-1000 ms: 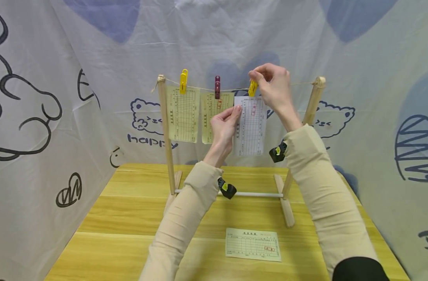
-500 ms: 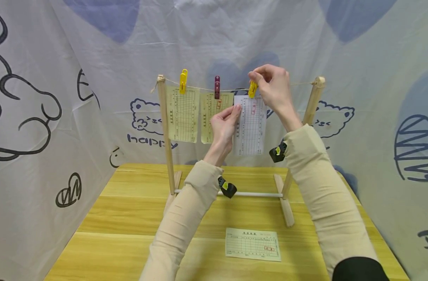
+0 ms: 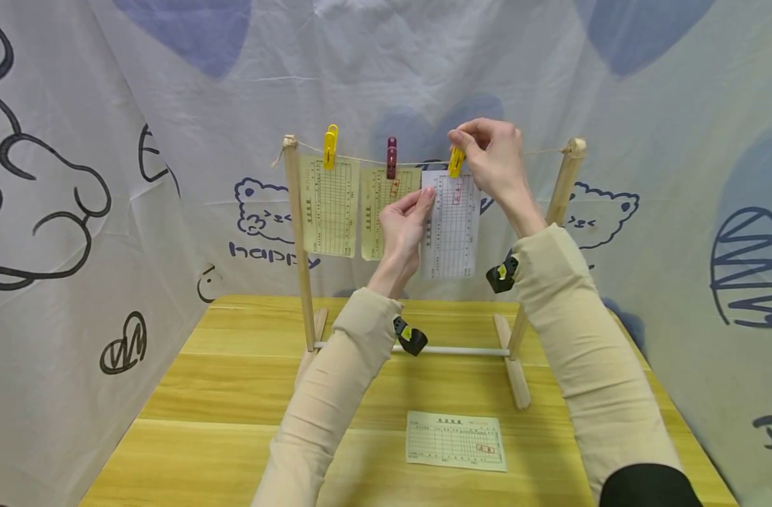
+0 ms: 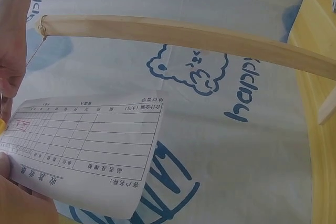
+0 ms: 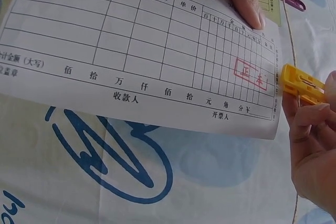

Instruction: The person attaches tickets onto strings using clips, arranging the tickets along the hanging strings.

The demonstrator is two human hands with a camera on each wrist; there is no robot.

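Observation:
My left hand (image 3: 405, 229) pinches a white printed receipt slip (image 3: 452, 232) near its upper left edge, thumb in front. The slip hangs upright just under a thin string (image 3: 538, 151). My right hand (image 3: 495, 158) pinches a yellow clothespin (image 3: 456, 162) on that string. In the right wrist view the mouth of the clothespin (image 5: 302, 83) meets the slip's top edge; I cannot tell whether it bites the paper. To the left, a yellow clothespin (image 3: 330, 148) and a maroon clothespin (image 3: 391, 158) hold two yellowish slips on the string.
A wooden frame with a left post (image 3: 301, 246) and a right post (image 3: 565, 190) carries the string. A white bar (image 3: 465, 351) joins the posts low down. One more pale green slip (image 3: 456, 441) lies flat on the wooden table (image 3: 202, 422). A patterned cloth (image 3: 386, 56) hangs behind.
The white slip has risen slightly toward the yellow clothespin in my right hand. That clothespin has come down a little. Both hands keep their pinches.

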